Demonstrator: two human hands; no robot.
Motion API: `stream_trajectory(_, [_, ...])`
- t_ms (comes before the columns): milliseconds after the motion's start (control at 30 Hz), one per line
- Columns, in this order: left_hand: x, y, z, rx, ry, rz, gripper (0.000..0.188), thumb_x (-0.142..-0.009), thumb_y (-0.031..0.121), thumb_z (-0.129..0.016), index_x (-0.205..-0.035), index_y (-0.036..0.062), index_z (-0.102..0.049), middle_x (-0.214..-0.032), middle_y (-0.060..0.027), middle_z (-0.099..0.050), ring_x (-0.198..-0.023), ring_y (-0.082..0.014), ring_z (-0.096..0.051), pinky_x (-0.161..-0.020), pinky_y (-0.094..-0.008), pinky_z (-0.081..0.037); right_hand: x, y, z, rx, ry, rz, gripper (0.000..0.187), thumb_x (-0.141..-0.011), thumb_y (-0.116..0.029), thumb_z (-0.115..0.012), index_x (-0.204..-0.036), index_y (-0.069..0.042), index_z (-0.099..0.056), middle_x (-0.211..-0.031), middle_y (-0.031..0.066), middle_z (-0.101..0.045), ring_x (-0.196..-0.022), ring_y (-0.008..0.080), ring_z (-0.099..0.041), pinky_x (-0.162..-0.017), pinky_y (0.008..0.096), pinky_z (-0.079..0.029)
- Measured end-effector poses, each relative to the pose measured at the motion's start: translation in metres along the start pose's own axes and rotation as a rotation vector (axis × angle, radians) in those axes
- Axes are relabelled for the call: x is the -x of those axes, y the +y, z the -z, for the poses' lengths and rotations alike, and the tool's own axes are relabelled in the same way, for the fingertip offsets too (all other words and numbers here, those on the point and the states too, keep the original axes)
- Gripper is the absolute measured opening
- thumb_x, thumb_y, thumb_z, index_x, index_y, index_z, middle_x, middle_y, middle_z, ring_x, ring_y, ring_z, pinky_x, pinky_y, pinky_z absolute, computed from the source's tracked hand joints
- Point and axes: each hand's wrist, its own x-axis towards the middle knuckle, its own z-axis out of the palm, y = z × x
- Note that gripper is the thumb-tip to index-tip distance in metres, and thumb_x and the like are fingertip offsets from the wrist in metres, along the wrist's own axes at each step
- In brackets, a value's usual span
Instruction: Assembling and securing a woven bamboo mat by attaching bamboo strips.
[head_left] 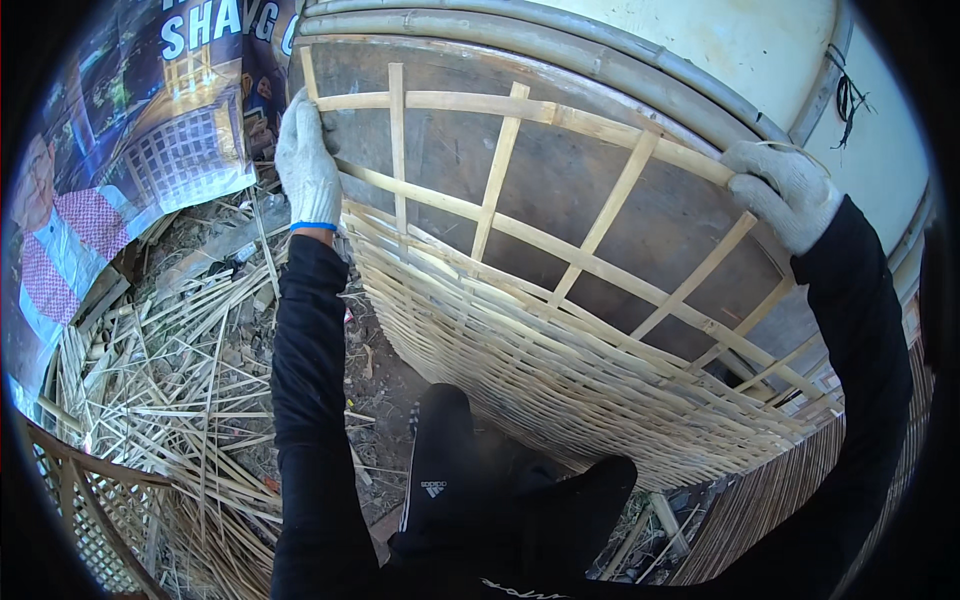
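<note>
In front of my knees stands a woven bamboo panel, its lower part closely woven and its upper part an open grid of upright strips. Across the top of the grid runs a flat bamboo strip. My left hand, in a whitish glove with a blue cuff, is closed round this strip's left end, beside the leftmost upright. My right hand, gloved too, has its fingers bent over the strip's right end. A thin loop of strip shows above the right hand. The right fingertips are partly hidden.
Behind the panel is a dark board with long bamboo poles above it. Loose bamboo slivers litter the ground at left, below a printed banner. A lattice basket-like piece sits lower left; thin brown sticks lie lower right.
</note>
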Motion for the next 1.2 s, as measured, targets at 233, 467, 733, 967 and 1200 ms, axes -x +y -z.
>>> stream_trajectory(233, [-0.009, -0.039, -0.023, -0.19, -0.06, -0.221, 0.05, -0.102, 0.024, -0.053, -0.147, 0.0026, -0.053, -0.128, -0.0168, -0.064, -0.114, -0.025, -0.06, -0.103, -0.0345, -0.045, 0.011, -0.045, 0.009, 0.023, -0.017, -0.135, 0.027, -0.096, -0.013, -0.065, -0.117, 0.004, -0.068, -0.099, 0.0205, -0.071, -0.095, 0.0368, -0.069, -0.086, 0.0422, -0.054])
stream_trajectory(467, [-0.012, -0.044, -0.036, -0.222, -0.092, -0.183, 0.047, -0.104, 0.025, -0.054, -0.146, 0.0032, -0.056, -0.138, -0.0186, -0.064, -0.127, -0.0313, -0.061, -0.108, -0.037, -0.044, 0.016, -0.052, 0.02, -0.003, -0.011, -0.195, 0.027, -0.097, -0.013, -0.065, -0.117, 0.005, -0.069, -0.099, 0.0213, -0.072, -0.092, 0.0348, -0.071, -0.084, 0.0411, -0.056])
stream_trajectory(733, [-0.013, -0.045, -0.043, -0.213, -0.101, -0.238, 0.046, -0.104, 0.023, -0.052, -0.146, 0.0028, -0.056, -0.139, -0.0175, -0.064, -0.127, -0.0269, -0.061, -0.108, -0.0341, -0.043, 0.007, -0.075, 0.033, 0.074, 0.023, -0.171, 0.024, -0.095, -0.011, -0.066, -0.113, 0.006, -0.07, -0.094, 0.0219, -0.073, -0.085, 0.0352, -0.072, -0.078, 0.0404, -0.058])
stream_trajectory(967, [-0.022, -0.044, -0.033, -0.005, -0.106, -0.012, 0.047, -0.107, 0.03, -0.048, -0.143, 0.0024, -0.059, -0.094, 0.0001, -0.058, -0.077, -0.011, -0.047, -0.073, -0.028, -0.041, 0.01, -0.094, 0.033, 0.155, 0.017, -0.176, 0.029, -0.096, -0.012, -0.067, -0.118, 0.007, -0.068, -0.086, 0.022, -0.071, -0.074, 0.0335, -0.073, -0.071, 0.0409, -0.059])
stream_trajectory(1200, [-0.046, -0.035, -0.041, -0.143, -0.071, -0.007, 0.044, -0.107, 0.041, -0.051, -0.097, 0.0005, -0.066, -0.078, -0.0021, -0.056, -0.071, -0.0128, -0.049, -0.066, -0.0318, -0.04, 0.028, -0.109, 0.016, 0.205, 0.047, -0.267, 0.036, -0.096, -0.012, -0.066, -0.13, -0.001, -0.063, -0.09, 0.0181, -0.072, -0.079, 0.0349, -0.071, -0.072, 0.0409, -0.057])
